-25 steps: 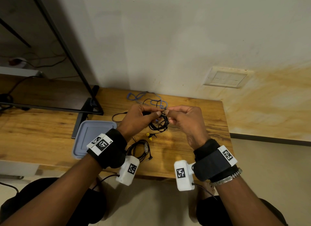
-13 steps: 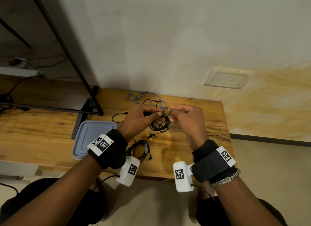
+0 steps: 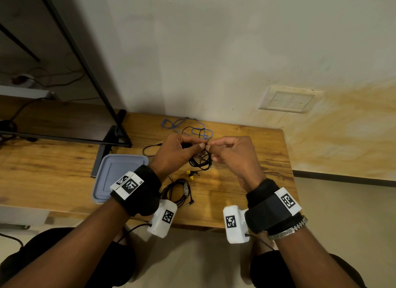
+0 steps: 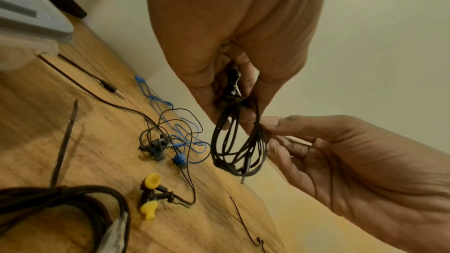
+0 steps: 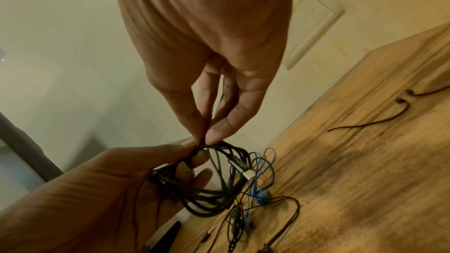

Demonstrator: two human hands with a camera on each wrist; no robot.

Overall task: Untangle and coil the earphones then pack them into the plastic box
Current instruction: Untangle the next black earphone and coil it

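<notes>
While both hands are raised over the wooden table (image 3: 246, 150), they hold one coiled black earphone bundle (image 4: 237, 141) between them. Left hand (image 3: 175, 152) has fingers and thumb curled round the top of the coil, earbud end tucked inside the grip. Right hand (image 3: 233, 157) pinches a strand at the coil's upper side with thumb and forefinger tips; other fingers loosely curled. Coil hangs down from the grip, long axis roughly vertical, loops pointing at the tabletop, a short inline piece and a stub end at the bottom. It is off the table, above its back middle part.

Under and behind the coil lie a blue earphone (image 4: 180, 159) and a thin black earphone (image 4: 155, 143), tangled together near the wall edge. Yellow-tipped earbuds (image 4: 151, 181) lie just nearer the person, on the wood. A dark coiled cable (image 3: 177, 191) lies near the front edge, by the left wrist. Plastic box (image 3: 120, 174), grey-blue lid on, sits left of the hands, close to the front edge and touching or just beside a black stand foot (image 3: 102, 157); cannot tell which. Right of the hands the wood is bare up to the right edge except for loose thin black cords (image 5: 370, 124). Back edge meets the wall.
</notes>
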